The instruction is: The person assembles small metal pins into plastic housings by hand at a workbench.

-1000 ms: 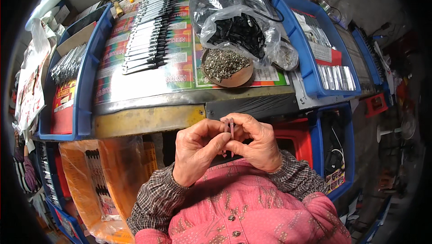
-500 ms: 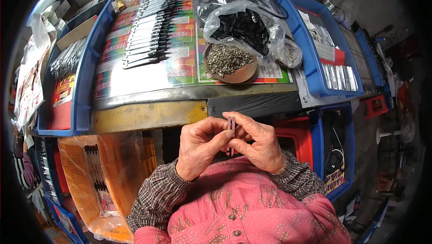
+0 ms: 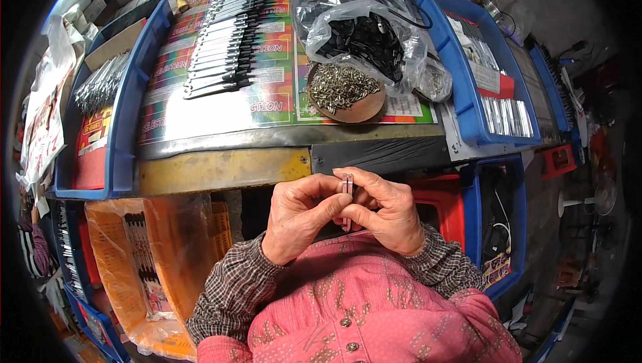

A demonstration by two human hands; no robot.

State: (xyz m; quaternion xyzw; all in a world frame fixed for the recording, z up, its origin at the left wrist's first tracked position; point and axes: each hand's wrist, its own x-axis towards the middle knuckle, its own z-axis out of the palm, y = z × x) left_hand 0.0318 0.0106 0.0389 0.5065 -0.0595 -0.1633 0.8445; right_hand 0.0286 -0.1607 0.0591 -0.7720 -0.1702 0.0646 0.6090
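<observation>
In front of my chest, my left hand (image 3: pixel 302 216) and my right hand (image 3: pixel 384 212) pinch one slim, shiny metal piece (image 3: pixel 347 184) between thumbs and fingertips. It stands upright, its two narrow parallel bars reflecting pink, and my fingers cover its middle. Beyond my hands on the table, a round shallow bowl (image 3: pixel 361 110) holds many tiny metal pins (image 3: pixel 342 87). Behind the bowl lies an open clear plastic bag (image 3: pixel 416 62) of small black parts (image 3: pixel 364 42). A long row of slim metal pieces with black ends (image 3: pixel 221 48) lies to the left.
Blue bins (image 3: pixel 122 115) with metal strips flank the table on the left, and another blue bin (image 3: pixel 461 112) on the right. An orange crate (image 3: pixel 120 296) lined with plastic stands below left. A red stool (image 3: pixel 445 196) and a lower blue bin (image 3: pixel 476 229) are at lower right.
The metal piece sits slightly lower and tilts a little differently between my fingertips. Both hands keep their pinch and have barely moved.
</observation>
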